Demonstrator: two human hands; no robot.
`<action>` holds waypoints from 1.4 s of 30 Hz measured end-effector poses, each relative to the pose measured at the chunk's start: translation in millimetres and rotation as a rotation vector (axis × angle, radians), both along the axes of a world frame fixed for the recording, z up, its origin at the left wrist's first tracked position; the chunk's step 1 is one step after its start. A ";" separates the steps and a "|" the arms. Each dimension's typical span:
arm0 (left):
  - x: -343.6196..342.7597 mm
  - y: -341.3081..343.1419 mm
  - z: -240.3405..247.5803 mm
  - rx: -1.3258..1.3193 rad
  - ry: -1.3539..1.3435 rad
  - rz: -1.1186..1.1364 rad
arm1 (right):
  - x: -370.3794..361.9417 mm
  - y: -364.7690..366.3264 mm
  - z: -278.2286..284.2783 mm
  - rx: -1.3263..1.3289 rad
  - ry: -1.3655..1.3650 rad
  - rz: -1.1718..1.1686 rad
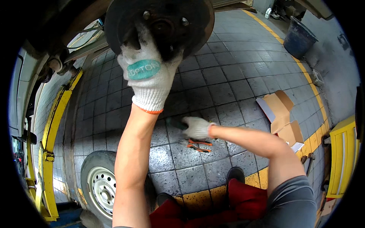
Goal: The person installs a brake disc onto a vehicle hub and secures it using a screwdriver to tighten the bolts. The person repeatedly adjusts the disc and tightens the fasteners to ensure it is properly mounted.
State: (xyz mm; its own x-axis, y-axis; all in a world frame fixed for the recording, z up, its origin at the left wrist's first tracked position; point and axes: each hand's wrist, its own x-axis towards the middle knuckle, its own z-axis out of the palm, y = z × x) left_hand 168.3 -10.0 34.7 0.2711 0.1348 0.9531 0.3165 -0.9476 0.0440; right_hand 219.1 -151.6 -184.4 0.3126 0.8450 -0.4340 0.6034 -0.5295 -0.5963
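My left hand [146, 68], in a white knit glove with a green patch and sooty fingertips, reaches up to a dark round brake drum or disc [201, 28]; I cannot tell which. Its fingers are spread against the face, below two shiny studs, and partly lost in shadow. Lower down, my right hand [197, 127], also gloved, is closed around a dark greenish thing [176, 123] smeared by motion. Beneath that hand lie pliers [199, 145] with orange and black handles on the tiled floor.
A wheel [102, 186] lies at the lower left, beside a yellow lift arm [51, 135]. An opened cardboard box [280, 112] rests on the right. Farther off are a dark bucket [299, 38] and a yellow cabinet [341, 157]. My feet are near the yellow floor line.
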 end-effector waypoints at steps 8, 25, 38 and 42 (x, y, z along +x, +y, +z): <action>3.1 5.6 -0.7 0.012 -0.054 -0.103 | 44.7 -108.2 237.1 1.256 0.198 0.174; -6.0 -3.2 6.9 -0.065 0.031 -0.095 | 43.8 -37.1 265.1 1.560 -0.843 0.227; -9.0 -3.6 6.9 -0.079 0.108 -0.067 | 31.0 -4.6 320.1 1.440 -0.895 0.165; -9.3 -5.1 8.3 -0.115 0.144 -0.062 | 22.5 13.3 330.8 1.303 -0.164 -0.257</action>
State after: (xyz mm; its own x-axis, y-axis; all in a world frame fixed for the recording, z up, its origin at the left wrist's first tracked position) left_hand 158.9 -15.1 42.9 0.4149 0.2199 0.8829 0.2688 -0.9567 0.1119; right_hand 241.6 -138.3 146.4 0.4950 0.5207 0.6956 0.6856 0.2578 -0.6808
